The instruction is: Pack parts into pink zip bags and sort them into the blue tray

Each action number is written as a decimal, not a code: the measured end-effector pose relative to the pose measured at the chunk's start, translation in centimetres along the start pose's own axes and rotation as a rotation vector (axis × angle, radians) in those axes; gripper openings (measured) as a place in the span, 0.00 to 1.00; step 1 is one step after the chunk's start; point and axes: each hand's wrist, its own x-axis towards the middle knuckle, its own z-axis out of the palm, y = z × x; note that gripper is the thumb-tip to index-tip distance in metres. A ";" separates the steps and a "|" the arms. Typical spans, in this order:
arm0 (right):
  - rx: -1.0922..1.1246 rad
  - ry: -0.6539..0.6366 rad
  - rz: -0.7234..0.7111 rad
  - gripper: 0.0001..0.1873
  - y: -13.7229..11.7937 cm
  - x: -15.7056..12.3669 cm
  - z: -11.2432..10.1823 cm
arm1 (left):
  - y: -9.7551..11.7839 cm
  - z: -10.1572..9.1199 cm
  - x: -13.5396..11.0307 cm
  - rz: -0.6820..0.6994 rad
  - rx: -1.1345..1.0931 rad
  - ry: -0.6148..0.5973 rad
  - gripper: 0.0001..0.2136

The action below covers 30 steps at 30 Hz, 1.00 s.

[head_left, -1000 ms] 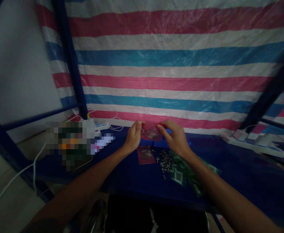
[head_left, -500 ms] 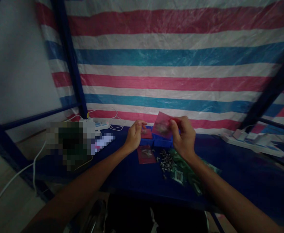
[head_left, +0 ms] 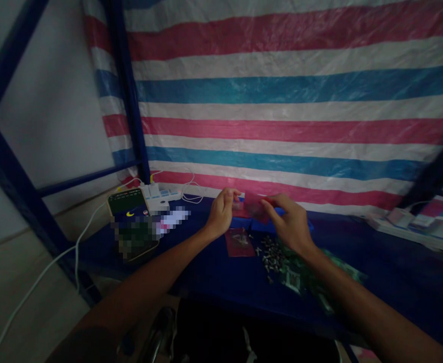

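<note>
Between the thumb and fingers of my right hand (head_left: 290, 222) is a thin pink plastic bag (head_left: 252, 205), held up above the blue table. My left hand (head_left: 221, 213) is just left of that bag, its fingers curled in. Whatever may be inside the left fingers is hidden. Below the hands lies another pink plastic bag (head_left: 240, 243) with small metal pieces on or in it. A loose pile of screws (head_left: 273, 254) is spread to its right. Behind the hands stand blue trays (head_left: 259, 227), partly covered by the held bag and my right hand.
Green plastic bags (head_left: 295, 278) lie by the screws, partly under my right forearm. A phone (head_left: 130, 212) leans at the left, near a white power strip (head_left: 170, 195) with cables. Another power strip (head_left: 414, 229) sits at the right. Striped sheeting (head_left: 281, 116) hangs behind the table.
My right hand has brought the pink bag closer to my left hand, and the bag now looks more edge-on. The camera has turned a little to the left.
</note>
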 end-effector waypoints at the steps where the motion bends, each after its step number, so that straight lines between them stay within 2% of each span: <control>1: -0.018 0.041 0.014 0.12 0.1 0.0 0.1 | 0.1 0.0 0.0 0.002 -0.002 0.002 0.29; 2: -0.031 0.084 0.036 0.12 0.2 0.0 0.1 | 0.1 0.0 0.0 0.003 -0.004 0.003 0.29; 3: -0.024 0.064 0.055 0.12 0.4 0.0 0.2 | 0.2 0.0 0.0 0.002 -0.006 0.003 0.29; 5: 0.026 -0.066 0.053 0.13 0.8 -0.1 0.5 | 0.3 0.0 -0.1 -0.006 -0.010 -0.007 0.28; 9: 0.042 -0.050 0.056 0.15 1.9 -0.4 0.9 | 0.4 0.0 -0.2 0.002 0.004 -0.046 0.27; 14: 0.076 -0.114 0.084 0.16 2.9 -0.3 0.9 | 0.1 0.1 -0.2 0.035 0.071 -0.075 0.18; 16: 0.104 -0.129 0.096 0.16 2.9 -0.2 0.7 | -0.1 0.3 -0.2 0.051 0.074 -0.123 0.15; 20: 0.135 -0.098 0.128 0.15 2.7 0.0 0.6 | -0.4 0.6 -0.3 0.036 0.039 -0.240 0.13; 23: 0.139 -0.057 0.153 0.16 2.7 -0.1 0.6 | -0.5 0.9 -0.4 0.031 -0.006 -0.291 0.08; 26: 0.169 -0.041 0.168 0.16 2.8 -0.2 0.8 | -0.8 1.0 -0.5 0.051 -0.027 -0.320 0.03; 30: 0.156 -0.054 0.148 0.14 2.8 -0.4 1.0 | -1.2 1.1 -0.5 -0.036 -0.070 -0.325 0.03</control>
